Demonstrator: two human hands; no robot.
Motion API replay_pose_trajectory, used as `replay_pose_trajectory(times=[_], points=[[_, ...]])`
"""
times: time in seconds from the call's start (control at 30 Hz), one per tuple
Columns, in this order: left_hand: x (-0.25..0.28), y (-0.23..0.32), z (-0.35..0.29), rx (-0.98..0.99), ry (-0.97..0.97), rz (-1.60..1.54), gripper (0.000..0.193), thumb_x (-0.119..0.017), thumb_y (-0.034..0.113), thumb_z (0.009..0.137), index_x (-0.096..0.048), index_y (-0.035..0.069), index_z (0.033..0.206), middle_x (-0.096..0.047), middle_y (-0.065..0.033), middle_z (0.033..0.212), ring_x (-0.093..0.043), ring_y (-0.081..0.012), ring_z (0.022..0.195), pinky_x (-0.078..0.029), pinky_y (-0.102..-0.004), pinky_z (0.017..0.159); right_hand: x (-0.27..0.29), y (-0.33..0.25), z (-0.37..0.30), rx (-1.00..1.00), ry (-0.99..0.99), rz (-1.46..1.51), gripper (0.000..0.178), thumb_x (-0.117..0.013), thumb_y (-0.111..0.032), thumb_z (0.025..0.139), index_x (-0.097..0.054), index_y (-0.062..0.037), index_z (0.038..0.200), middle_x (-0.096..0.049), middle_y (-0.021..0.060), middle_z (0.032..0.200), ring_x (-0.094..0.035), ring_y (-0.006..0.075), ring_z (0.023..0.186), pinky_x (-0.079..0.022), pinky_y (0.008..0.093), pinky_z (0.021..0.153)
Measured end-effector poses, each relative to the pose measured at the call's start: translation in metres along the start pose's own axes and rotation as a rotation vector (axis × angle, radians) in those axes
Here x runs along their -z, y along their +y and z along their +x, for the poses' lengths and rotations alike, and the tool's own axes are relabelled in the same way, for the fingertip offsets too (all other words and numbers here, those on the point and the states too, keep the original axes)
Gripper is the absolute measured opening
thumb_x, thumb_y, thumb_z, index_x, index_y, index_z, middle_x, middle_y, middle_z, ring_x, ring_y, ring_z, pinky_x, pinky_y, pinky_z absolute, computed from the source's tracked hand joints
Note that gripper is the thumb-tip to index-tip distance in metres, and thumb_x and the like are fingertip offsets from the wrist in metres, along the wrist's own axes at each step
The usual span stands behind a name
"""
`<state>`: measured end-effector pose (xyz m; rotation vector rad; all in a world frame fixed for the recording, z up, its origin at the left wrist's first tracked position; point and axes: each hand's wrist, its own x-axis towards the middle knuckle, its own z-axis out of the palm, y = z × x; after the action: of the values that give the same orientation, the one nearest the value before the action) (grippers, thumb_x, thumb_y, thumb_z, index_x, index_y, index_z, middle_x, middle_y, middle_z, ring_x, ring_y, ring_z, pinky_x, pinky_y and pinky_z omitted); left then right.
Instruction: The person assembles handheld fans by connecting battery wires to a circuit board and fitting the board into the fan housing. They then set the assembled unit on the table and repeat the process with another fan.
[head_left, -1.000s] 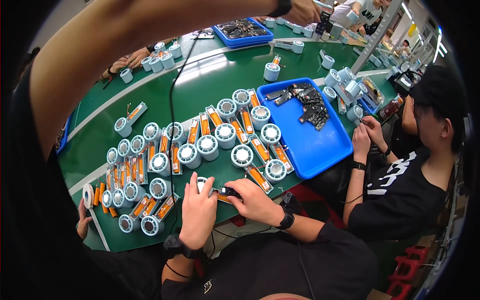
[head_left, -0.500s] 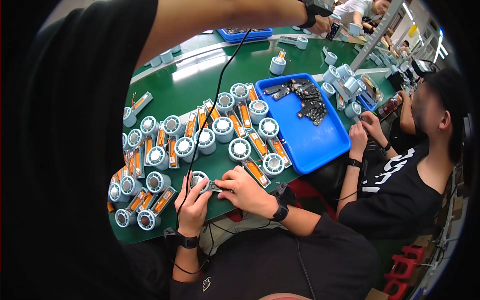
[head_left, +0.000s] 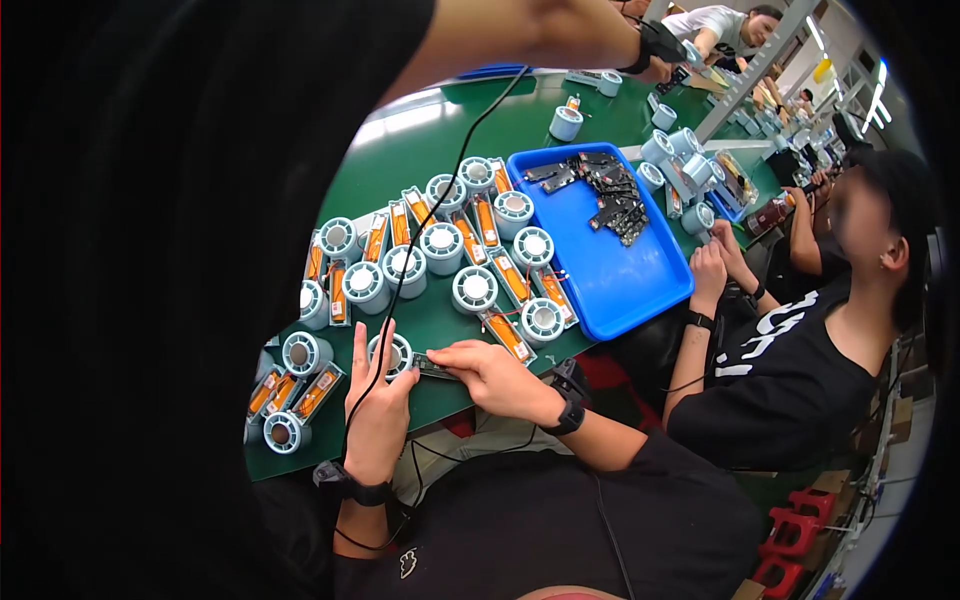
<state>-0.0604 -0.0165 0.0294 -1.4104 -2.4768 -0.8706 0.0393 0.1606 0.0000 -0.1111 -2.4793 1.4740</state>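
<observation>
Over the green table (head_left: 432, 315), the left hand (head_left: 378, 415) is spread, the right hand (head_left: 490, 380) pinched narrow. The pale-blue fan unit (head_left: 398, 352) sits beside the left thumb, its dark board (head_left: 426, 365) held in the right fingertips.

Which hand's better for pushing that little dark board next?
Probably the right hand: it holds the dark board, beside the pale blue round head. The left hand is at that head, seemingly steadying it.
</observation>
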Motion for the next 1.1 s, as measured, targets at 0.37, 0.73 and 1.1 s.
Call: replay_pose_trajectory(times=[0.37,0.73,1.1], points=[[-0.013,-0.018,0.006,-0.069,-0.165,-0.132,0.008,-0.075,-0.002,0.078,-0.071,0.001,0.084,-0.067,-0.011,0.134,-0.051,-0.0416,0.136,-0.05,-0.0472,0.103,-0.007,0.016,-0.004,-0.243,-0.049,0.401,0.032,-0.06,-0.001,0.096,-0.07,-0.0012,0.127,-0.074,0.0154,0.111,-0.072,0.0237,0.097,-0.055,0.0336,0.087],[0.009,-0.007,0.019,-0.227,0.091,-0.063,0.014,-0.078,-0.001,0.073,-0.076,0.008,0.083,-0.072,-0.0079,0.119,-0.06,-0.038,0.119,-0.052,-0.0462,0.098,-0.019,0.03,-0.017,0.19,0.397,0.545,0.049,-0.056,-0.028,0.106,-0.05,0.0027,0.144,-0.071,0.0143,0.113,-0.069,0.0204,0.095,-0.055,0.0337,0.086],[-0.05,-0.104,0.274,-0.046,0.143,0.26,0.01,-0.069,0.018,0.084,-0.077,0.012,0.082,-0.075,-0.0141,0.093,-0.07,-0.0361,0.094,-0.053,-0.0445,0.089,-0.011,0.031,-0.026,0.044,0.011,0.316,0.038,-0.057,-0.024,0.105,-0.056,0.0025,0.132,-0.069,0.0115,0.099,-0.067,0.0197,0.085,-0.054,0.0315,0.08]])
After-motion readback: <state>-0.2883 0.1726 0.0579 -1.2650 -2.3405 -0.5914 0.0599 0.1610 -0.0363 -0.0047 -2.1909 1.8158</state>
